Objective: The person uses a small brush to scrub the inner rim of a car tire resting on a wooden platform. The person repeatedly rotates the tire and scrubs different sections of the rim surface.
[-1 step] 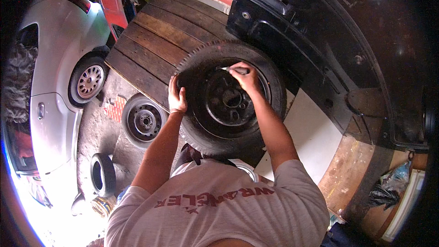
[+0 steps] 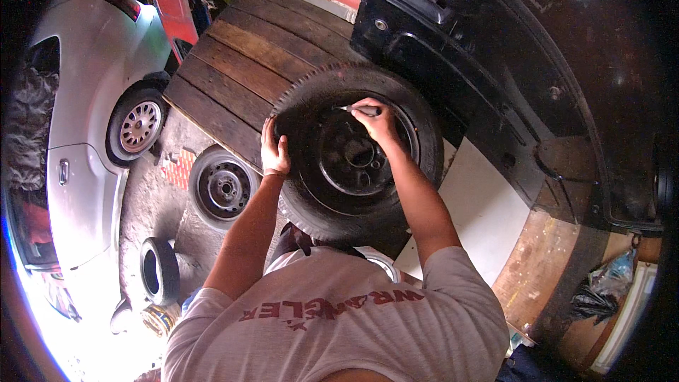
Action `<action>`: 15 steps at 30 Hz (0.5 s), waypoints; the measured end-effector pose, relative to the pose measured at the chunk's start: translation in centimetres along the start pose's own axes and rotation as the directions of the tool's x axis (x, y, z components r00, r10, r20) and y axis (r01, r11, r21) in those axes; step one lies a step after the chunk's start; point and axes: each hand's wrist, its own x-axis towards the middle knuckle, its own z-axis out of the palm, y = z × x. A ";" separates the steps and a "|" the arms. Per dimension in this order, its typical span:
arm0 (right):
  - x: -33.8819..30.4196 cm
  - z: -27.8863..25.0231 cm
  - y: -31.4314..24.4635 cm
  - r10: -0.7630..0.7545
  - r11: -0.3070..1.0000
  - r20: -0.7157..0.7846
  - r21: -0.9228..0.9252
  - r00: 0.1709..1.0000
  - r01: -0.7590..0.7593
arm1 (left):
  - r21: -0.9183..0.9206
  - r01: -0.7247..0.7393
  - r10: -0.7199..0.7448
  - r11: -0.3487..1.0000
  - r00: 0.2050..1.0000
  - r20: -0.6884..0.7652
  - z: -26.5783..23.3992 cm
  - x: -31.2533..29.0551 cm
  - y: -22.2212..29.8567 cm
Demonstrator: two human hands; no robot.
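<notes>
A large wheel lies flat in front of me, its black tyre [image 2: 311, 201] around a dark steel rim [image 2: 346, 187] with a centre hole. My left hand [image 2: 275, 152] rests against the tyre's left side, fingers stretched out and thumb apart, holding nothing. Over the upper part of the rim, my right hand [image 2: 378, 125] pinches a slim pen-like tool [image 2: 346, 108] with a dark handle and a pale, narrow tip. That tip points left, close to the rim's inner edge; whether it touches I cannot tell. The tool's exact kind is too small to make out.
Under the wheel is a wooden plank platform [image 2: 237, 71]. A second wheel [image 2: 225, 187] and a loose tyre [image 2: 159, 270] are on the floor at left, near a silver car [image 2: 92, 177]. A black vehicle panel [image 2: 488, 78] stands at right, beside a white board [image 2: 477, 201].
My right hand has shifted slightly left with the tool, whose tip now sits a little farther left over the rim. The left hand and the wheel look unmoved.
</notes>
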 end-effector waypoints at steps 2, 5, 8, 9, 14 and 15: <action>0.4 0.0 2.2 0.037 0.990 -0.089 0.136 0.995 -0.025 | -0.008 -0.013 0.013 1.000 1.000 0.008 0.3 0.2 0.4; 0.2 -1.8 3.5 0.034 0.987 -0.233 0.162 0.972 0.004 | 0.019 0.005 -0.005 1.000 1.000 0.006 0.0 0.3 0.5; -1.1 -4.4 4.4 0.179 0.919 -0.358 0.394 0.917 -0.025 | 0.015 -0.002 0.002 1.000 1.000 -0.001 0.2 0.8 0.5; -1.2 -4.8 4.4 0.192 0.909 -0.393 0.417 0.899 -0.012 | 0.009 -0.011 0.011 1.000 1.000 -0.009 0.4 1.4 0.4; -0.8 -4.3 2.9 0.191 0.869 -0.470 0.490 0.862 0.075 | 0.016 0.009 -0.009 1.000 1.000 -0.009 0.4 1.1 0.1; -0.3 -3.7 2.5 0.173 0.878 -0.409 0.476 0.896 0.048 | 0.016 0.014 -0.014 1.000 1.000 -0.011 0.4 1.1 0.0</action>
